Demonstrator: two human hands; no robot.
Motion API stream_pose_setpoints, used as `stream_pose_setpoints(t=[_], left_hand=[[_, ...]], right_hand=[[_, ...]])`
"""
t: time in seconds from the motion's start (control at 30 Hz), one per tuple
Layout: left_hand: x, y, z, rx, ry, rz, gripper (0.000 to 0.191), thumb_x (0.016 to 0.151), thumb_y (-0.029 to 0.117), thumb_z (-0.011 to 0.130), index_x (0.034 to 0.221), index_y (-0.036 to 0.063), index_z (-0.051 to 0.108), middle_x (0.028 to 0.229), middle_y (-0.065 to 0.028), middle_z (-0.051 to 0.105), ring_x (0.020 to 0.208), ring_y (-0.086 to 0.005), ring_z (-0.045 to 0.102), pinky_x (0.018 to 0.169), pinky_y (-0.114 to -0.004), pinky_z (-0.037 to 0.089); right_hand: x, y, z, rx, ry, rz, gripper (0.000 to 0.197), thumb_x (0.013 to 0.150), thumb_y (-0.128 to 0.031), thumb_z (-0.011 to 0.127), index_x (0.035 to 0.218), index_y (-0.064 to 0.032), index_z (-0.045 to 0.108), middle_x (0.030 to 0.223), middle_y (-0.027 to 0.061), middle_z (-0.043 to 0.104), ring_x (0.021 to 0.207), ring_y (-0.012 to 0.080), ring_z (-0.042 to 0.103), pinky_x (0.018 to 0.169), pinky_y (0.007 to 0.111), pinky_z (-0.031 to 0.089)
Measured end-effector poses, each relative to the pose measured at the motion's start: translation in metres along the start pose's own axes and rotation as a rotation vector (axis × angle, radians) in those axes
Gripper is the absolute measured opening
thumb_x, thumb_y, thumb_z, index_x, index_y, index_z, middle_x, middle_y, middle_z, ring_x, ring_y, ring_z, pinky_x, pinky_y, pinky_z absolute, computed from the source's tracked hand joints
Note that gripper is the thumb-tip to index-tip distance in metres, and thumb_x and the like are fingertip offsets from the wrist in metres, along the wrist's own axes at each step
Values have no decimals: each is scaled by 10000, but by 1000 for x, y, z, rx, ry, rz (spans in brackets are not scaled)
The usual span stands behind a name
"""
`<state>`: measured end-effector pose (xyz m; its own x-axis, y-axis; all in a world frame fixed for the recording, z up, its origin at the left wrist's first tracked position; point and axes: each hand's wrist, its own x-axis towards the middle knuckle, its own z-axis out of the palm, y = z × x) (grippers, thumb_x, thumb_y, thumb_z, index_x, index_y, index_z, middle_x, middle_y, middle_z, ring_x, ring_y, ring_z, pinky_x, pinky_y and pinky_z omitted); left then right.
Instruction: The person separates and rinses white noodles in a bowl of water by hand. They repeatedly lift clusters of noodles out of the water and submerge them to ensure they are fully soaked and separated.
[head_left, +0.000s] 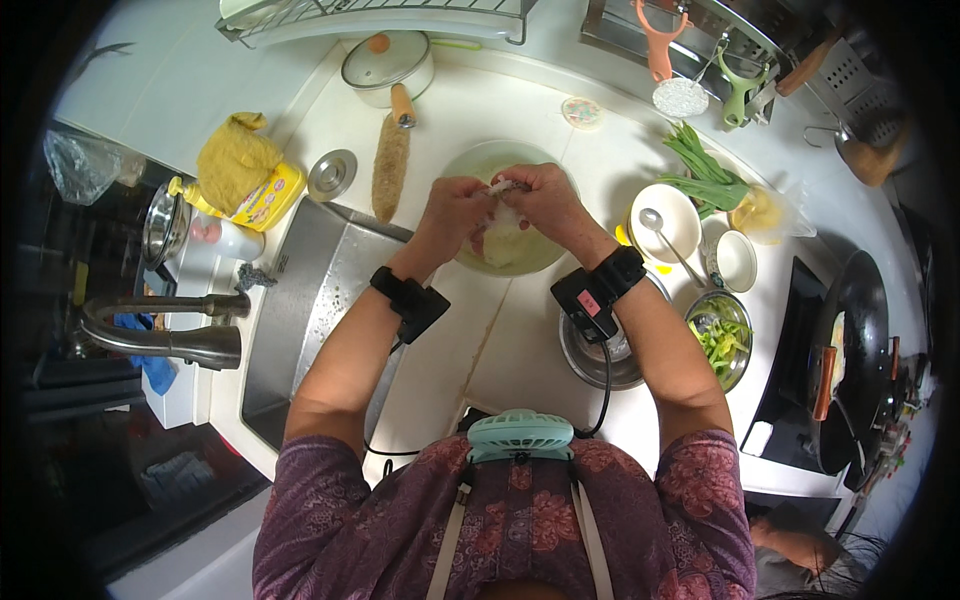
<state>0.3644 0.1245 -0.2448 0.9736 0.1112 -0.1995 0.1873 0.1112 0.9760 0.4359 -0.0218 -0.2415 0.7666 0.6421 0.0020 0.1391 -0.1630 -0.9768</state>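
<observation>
My left hand (455, 210) and my right hand (546, 196) meet over a pale round bowl (480, 153). Between the fingertips of both is a small, whitish, soft-looking piece of food (507, 186); its exact kind is unclear. Inside the bowl lies a pale, wet mass (506, 251), partly hidden by my hands. White bits cling to my fingers. A steel bowl (581, 360) stands beneath my right forearm, partly covered by it.
A steel sink (300, 300) with a faucet (165, 337) is at left. Behind are a lidded pot (386, 71) and a brown loofah-like scrubber (390, 169). Rightward stand a white bowl (649, 244) with a spoon, a bowl of chopped greens (724, 337) and a wok (855, 337).
</observation>
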Motion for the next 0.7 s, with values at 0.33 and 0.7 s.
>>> stream_pose_setpoints(t=[0.33, 0.7], left_hand=[[-5, 8, 8, 118, -43, -34, 185, 797, 103, 508, 668, -22, 554, 538, -39, 516, 419, -97, 494, 369, -235, 406], [21, -28, -24, 889, 308, 656, 186, 811, 93, 463, 671, -26, 493, 500, -78, 476, 406, -141, 494, 401, -282, 411]], right_hand=[[4, 1, 2, -210, 151, -253, 136, 671, -22, 605, 803, 10, 614, 620, 88, 578, 495, 120, 520, 431, 263, 432], [-12, -4, -16, 313, 56, 215, 33, 766, -60, 604, 741, -48, 586, 622, -36, 492, 471, 42, 385, 404, 189, 317]])
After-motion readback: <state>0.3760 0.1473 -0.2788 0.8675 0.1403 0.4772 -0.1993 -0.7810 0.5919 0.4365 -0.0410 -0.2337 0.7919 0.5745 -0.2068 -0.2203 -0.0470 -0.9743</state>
